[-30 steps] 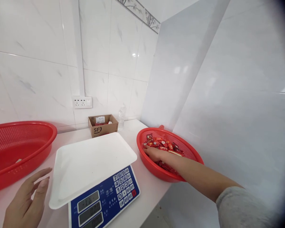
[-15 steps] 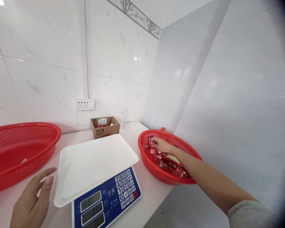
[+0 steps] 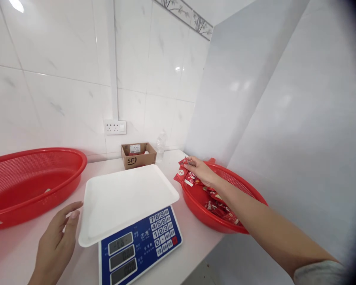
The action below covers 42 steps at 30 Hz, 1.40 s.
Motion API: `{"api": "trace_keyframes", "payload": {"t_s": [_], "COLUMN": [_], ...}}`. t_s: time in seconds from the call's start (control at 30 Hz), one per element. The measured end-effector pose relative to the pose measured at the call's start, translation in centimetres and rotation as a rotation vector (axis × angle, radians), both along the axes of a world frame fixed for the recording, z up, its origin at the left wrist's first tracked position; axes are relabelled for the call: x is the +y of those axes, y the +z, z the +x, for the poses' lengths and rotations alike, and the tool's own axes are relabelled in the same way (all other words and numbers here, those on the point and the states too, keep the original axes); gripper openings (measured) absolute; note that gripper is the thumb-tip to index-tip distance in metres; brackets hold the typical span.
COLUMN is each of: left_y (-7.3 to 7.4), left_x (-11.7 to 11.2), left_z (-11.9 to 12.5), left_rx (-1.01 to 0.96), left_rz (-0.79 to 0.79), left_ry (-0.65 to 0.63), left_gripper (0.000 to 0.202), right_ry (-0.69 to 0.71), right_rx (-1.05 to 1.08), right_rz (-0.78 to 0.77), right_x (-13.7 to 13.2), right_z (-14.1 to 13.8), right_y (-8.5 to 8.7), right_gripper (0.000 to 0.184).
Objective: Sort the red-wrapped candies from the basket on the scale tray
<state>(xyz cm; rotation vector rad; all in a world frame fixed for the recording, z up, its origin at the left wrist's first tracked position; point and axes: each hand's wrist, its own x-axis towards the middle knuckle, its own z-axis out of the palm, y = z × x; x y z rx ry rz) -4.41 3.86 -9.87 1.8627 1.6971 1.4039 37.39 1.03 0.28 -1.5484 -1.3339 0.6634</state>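
Note:
My right hand [image 3: 200,169] grips several red packets [image 3: 184,175] at the left rim of the right red plastic basket [image 3: 195,211]. More red packets [image 3: 222,209] lie inside that basket, partly hidden by my forearm. Beside the left edge of the scale's white tray [image 3: 127,198], my left hand [image 3: 59,237] is held with thumb and fingers apart, holding nothing. The blue keypad and display panel of the digital scale [image 3: 142,241] faces me below the tray, and nothing lies on the tray.
Another red basket [image 3: 77,180] stands at the left with a small pale scrap inside. Behind the scale are a small cardboard box [image 3: 141,160] and a clear plastic bottle [image 3: 160,146]. A wall socket [image 3: 115,127] is above the white table [image 3: 192,257]. A grey wall borders the right side.
My right hand has lifted red packets from inside the right basket to its left rim. The view has shifted a little; my left hand stays beside the scale tray.

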Motion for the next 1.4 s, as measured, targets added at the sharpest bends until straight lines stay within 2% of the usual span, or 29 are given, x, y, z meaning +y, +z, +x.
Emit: {"api": "trace_keyframes", "payload": {"t_s": [0.03, 0.13, 0.3, 0.47, 0.6, 0.8, 1.17, 1.4], "left_y": [0.7, 1.9, 1.6, 1.5, 1.6, 1.5, 1.2, 1.1], "left_x": [-0.5, -1.2, -1.1, -1.1, -1.1, -1.1, -0.9, -0.8], "left_z": [0.3, 0.8, 0.9, 0.8, 0.8, 0.9, 0.9, 0.8], "left_rx": [-0.011, -0.068, -0.108, -0.137, -0.146, -0.145, -0.112, -0.092], "left_rz": [-0.066, -0.111, -0.054, -0.039, -0.022, -0.023, -0.025, -0.003], "left_ry": [-0.027, -0.043, -0.052, -0.063, -0.064, -0.064, -0.047, -0.033], "left_gripper": [0.046, 0.048, 0.050, 0.048, 0.048, 0.048, 0.045, 0.043], "right_ry": [0.034, 0.146, 0.324, 0.430, 0.470, 0.486, 0.432, 0.347], "right_rx": [0.022, 0.060, 0.039, -0.069, -0.168, -0.286, -0.341, -0.385], "right_rz": [-0.006, -0.038, -0.097, -0.109, -0.103, -0.135, -0.227, -0.211], "right_x": [0.4, 1.5, 3.1, 4.6, 5.4, 5.2, 4.2, 4.7], "right_z": [-1.1, -4.9, -10.5, -13.6, -14.0, -13.0, -12.7, -12.6], "right_y": [0.0, -0.3, -0.6, -0.8, -1.3, -1.4, -0.2, -0.4], "right_gripper": [0.017, 0.017, 0.014, 0.013, 0.013, 0.024, 0.044, 0.040]}}
